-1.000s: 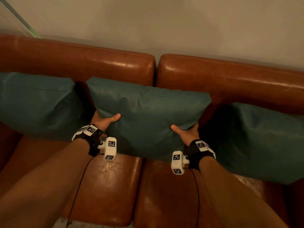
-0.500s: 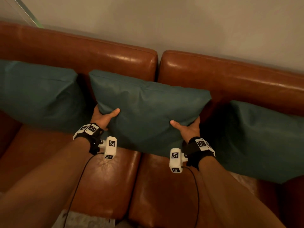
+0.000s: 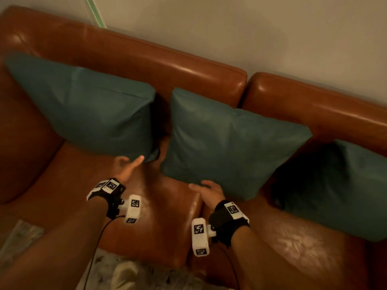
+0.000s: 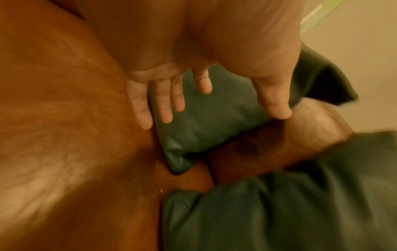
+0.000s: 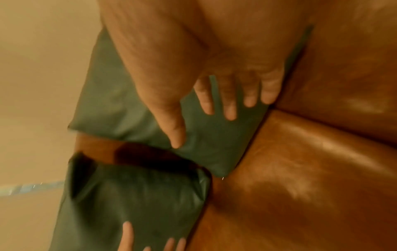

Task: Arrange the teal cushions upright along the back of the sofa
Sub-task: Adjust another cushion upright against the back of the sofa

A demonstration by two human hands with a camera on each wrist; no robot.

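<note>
Along the back of the brown leather sofa point(image 3: 188, 65) I see three teal cushions leaning upright: the left cushion point(image 3: 90, 109), the middle cushion point(image 3: 226, 147) and the right cushion point(image 3: 339, 185). My left hand point(image 3: 125, 167) hovers with fingers spread and relaxed, holding nothing, near the left cushion's lower corner. My right hand point(image 3: 206, 191) is also loose and empty, fingers straight, just at the middle cushion's bottom edge; I cannot tell whether it touches
</note>
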